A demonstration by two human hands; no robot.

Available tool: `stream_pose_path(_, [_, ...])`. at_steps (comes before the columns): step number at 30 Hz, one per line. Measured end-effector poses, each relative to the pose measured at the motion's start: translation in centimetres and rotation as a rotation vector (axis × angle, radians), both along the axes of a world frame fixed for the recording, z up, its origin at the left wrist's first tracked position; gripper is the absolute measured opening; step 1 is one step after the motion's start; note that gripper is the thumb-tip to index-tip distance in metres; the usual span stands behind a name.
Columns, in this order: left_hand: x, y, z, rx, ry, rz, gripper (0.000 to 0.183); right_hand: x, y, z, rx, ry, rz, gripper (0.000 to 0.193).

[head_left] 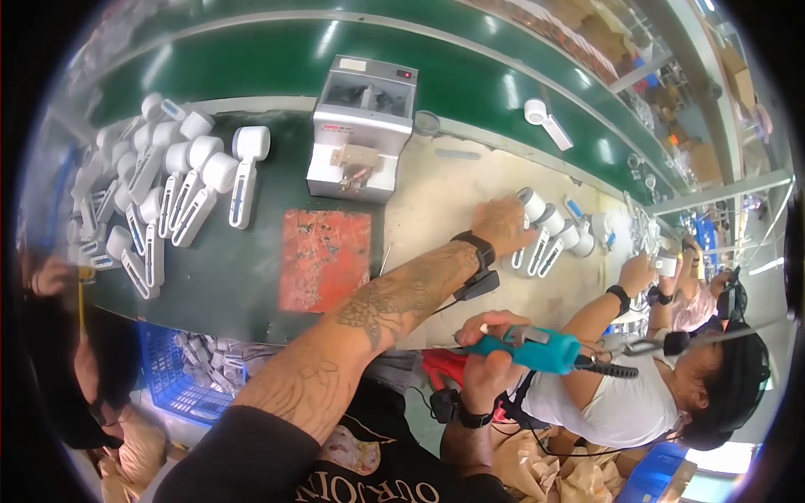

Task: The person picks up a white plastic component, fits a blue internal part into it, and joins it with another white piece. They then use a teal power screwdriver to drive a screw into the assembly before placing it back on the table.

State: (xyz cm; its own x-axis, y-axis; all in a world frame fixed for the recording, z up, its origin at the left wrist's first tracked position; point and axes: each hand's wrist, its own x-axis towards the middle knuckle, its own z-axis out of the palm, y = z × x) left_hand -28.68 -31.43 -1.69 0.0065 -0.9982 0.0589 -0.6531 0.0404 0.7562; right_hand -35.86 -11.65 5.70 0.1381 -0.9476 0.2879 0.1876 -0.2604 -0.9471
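Note:
My left hand (501, 225) reaches across the pale work surface to a small row of white long-handled devices (549, 222) with round, cup-like heads. Its fingers close over the handle of the leftmost one, partly hiding it. Close to my body, my right hand (488, 373) wraps around a teal electric screwdriver (537, 348), its tip toward the left and its black coiled cord trailing right. Many more such white devices (180, 172) lie heaped on the dark mat at the left, blue strips on their handles.
A grey machine (360, 130) stands at the mat's far edge, near a worn red pad (325, 260). Beyond runs a green conveyor (470, 54) carrying one white device (547, 123). A blue crate (180, 377) of grey parts sits below. Co-workers (620, 381) work at right and left.

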Motion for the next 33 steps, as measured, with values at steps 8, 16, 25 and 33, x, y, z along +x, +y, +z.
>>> stream_pose_path(8, [8.6, 9.0, 2.2, -0.279, 0.002, -0.006, 0.029, 1.0, -2.7, -0.5, -0.035, 0.09, -0.034, 0.08])
stream_pose_path(16, [18.5, 22.6, 5.2, -0.473, -0.152, 0.007, 0.03, 4.6, -2.0, -0.6, 0.104, 0.048, 0.238, 0.081])
stream_pose_path(25, [20.4, 25.0, 2.6, -0.484, -0.117, 0.022, 0.035, 9.2, -2.3, 0.3, -0.046, 0.049, 0.159, 0.069])
stream_pose_path(33, [21.1, 24.6, 2.6, -0.504, -0.104, -0.026, 0.035, 13.2, -2.2, 0.8, -0.09, -0.09, 0.253, 0.071])
